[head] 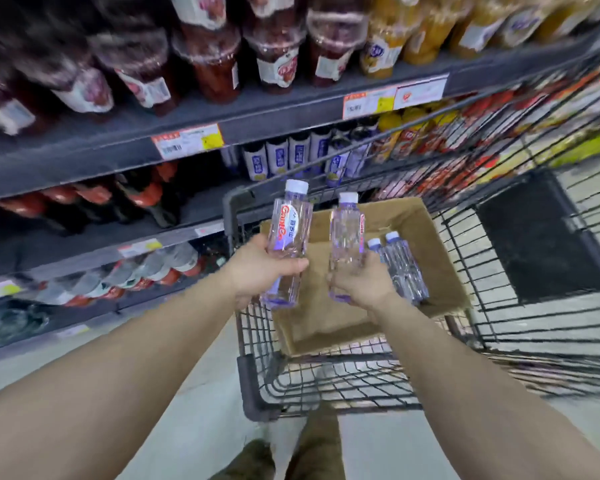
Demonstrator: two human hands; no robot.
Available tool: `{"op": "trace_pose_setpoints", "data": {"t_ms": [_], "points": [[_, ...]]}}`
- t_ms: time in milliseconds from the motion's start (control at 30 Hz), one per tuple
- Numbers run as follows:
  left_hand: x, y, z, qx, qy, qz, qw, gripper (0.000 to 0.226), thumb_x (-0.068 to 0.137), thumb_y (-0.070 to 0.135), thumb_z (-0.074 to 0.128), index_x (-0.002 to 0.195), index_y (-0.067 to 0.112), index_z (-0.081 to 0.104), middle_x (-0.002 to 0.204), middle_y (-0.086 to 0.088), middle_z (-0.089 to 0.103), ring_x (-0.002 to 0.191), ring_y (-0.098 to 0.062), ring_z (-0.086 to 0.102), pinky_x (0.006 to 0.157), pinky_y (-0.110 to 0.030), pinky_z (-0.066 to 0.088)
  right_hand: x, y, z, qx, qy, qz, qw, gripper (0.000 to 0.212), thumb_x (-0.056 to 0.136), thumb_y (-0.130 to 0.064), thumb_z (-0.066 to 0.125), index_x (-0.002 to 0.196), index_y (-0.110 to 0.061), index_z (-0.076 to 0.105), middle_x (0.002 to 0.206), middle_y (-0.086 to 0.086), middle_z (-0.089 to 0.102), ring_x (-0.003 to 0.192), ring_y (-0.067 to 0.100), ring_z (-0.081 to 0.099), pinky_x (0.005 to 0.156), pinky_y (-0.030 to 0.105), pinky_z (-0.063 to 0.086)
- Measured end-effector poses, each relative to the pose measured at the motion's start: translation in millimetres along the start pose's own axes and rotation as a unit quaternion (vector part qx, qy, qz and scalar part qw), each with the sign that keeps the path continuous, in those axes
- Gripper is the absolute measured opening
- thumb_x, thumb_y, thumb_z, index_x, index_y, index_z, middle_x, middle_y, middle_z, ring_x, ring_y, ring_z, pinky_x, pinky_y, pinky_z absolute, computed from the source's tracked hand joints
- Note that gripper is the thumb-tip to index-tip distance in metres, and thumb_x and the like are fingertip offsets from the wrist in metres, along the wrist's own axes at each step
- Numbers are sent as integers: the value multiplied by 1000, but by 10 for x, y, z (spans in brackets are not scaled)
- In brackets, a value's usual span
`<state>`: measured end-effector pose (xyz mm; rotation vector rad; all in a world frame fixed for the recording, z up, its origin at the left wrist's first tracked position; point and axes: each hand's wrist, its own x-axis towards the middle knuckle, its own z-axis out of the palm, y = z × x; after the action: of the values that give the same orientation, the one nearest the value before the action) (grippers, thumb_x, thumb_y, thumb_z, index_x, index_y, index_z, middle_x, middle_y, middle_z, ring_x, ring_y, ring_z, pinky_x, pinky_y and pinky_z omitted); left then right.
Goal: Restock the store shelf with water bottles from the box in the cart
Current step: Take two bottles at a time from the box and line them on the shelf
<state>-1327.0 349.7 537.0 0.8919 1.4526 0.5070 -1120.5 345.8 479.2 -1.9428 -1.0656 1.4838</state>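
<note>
My left hand (257, 268) grips a clear water bottle (289, 223) with a white cap and a red-lettered label, held upright above the cart's left rim. My right hand (362, 284) grips a second water bottle (346, 237) from below, upright over the open cardboard box (426, 237). Two more water bottles (400, 268) lie side by side inside the box, just right of my right hand. The box sits in the black wire cart (326, 379). The store shelf (118, 147) runs along the left, its tiers filled with drinks.
The shelf carries dark red juice bottles on top, orange ones to the right, white-and-blue bottles (284, 155) in the middle tier, and red-capped ones lower down. Price tags (187, 140) line the shelf edges. A black flap (541, 233) hangs inside the cart. My shoes show below.
</note>
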Motion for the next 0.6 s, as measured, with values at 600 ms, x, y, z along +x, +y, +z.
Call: {"op": "trace_pose_setpoints", "data": {"t_ms": [600], "points": [[-3069,737,-1026,-106,108,184,971,53,88,19,71,131,24,40,123,6,63,108,-15,61,74,-32,49,-2922,-2038,442,-27,-267,-255,929,36,87,-6,63,117,-24,52,108,-6,70,88,6,69,70,24,55]]}}
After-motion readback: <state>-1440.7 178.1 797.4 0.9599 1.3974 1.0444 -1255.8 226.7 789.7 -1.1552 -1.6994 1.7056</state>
